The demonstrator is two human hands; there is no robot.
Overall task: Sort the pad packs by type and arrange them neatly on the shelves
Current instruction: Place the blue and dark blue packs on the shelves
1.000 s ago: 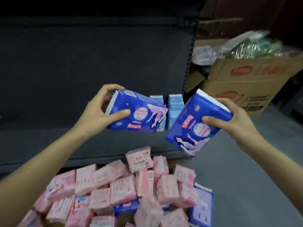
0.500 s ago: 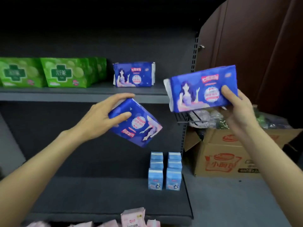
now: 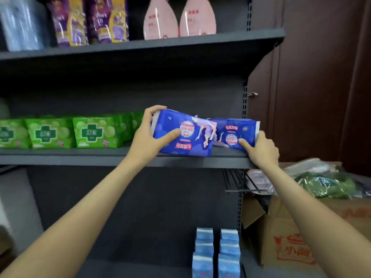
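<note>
In the middle of the frame, the left hand (image 3: pixel 147 137) holds a blue pad pack (image 3: pixel 183 134), with the fingers curled over its top left end and the thumb pressed on its front. This pack is upside down and tilted, and its bottom edge sits at the front of the middle shelf (image 3: pixel 120 160). Just to its right, the right hand (image 3: pixel 259 148) holds a second blue pad pack (image 3: pixel 233 133) by its lower right corner, and this pack rests on the same shelf. The two packs touch where they meet. To the left on this shelf stands a row of green pad packs (image 3: pixel 96 132), close to the left hand. On the top shelf are purple bags (image 3: pixel 88 21) and pink pouches (image 3: pixel 179 17). Light blue packs (image 3: pixel 215 253) stand on the bottom shelf, and a cardboard box (image 3: pixel 297 241) sits at the lower right. Half a second ago both blue packs were held up in the air, apart from each other; now they are down at the shelf.
</note>
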